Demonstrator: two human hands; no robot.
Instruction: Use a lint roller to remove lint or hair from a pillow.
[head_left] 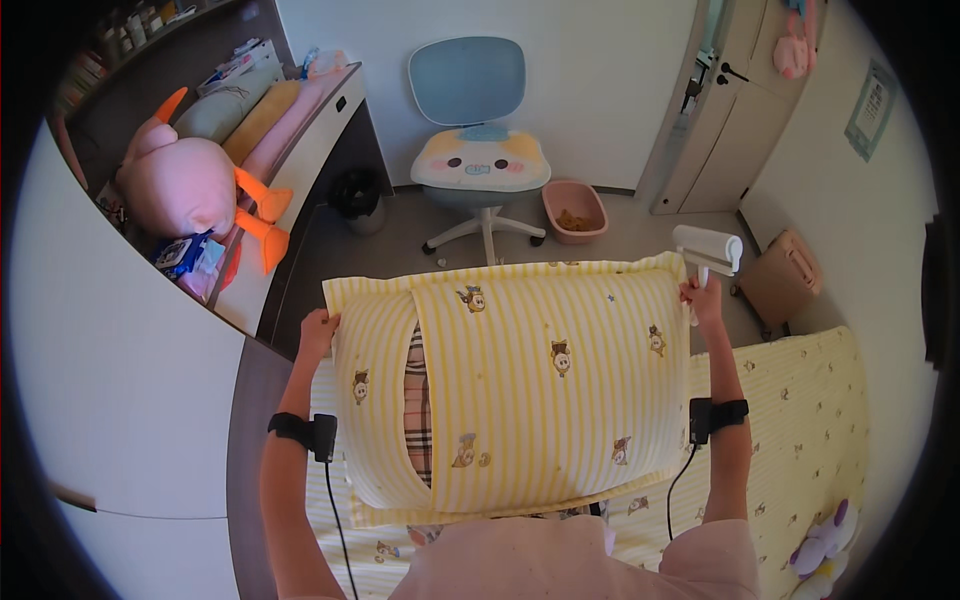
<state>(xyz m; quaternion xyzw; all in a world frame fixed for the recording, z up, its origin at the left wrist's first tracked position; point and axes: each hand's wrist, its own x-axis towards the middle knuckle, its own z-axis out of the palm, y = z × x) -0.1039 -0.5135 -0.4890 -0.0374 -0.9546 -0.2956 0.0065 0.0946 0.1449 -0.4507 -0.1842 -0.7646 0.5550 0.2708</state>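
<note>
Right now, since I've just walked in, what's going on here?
The person's left hand grips a yellow-striped pillow by its left edge near the far corner. The right hand, at the far right corner, holds a white roller by its handle. Plaid fabric shows through the pillow's open slit, and a bed in similar stripes lies beneath.

The head-worn fisheye looks down at a nearby pillow (560, 400).

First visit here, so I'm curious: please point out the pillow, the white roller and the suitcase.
Pillow (520, 390), head view: middle of its striped cover.
White roller (706, 247), head view: its wide top part.
Suitcase (780, 281), head view: middle of its brown side.
</note>
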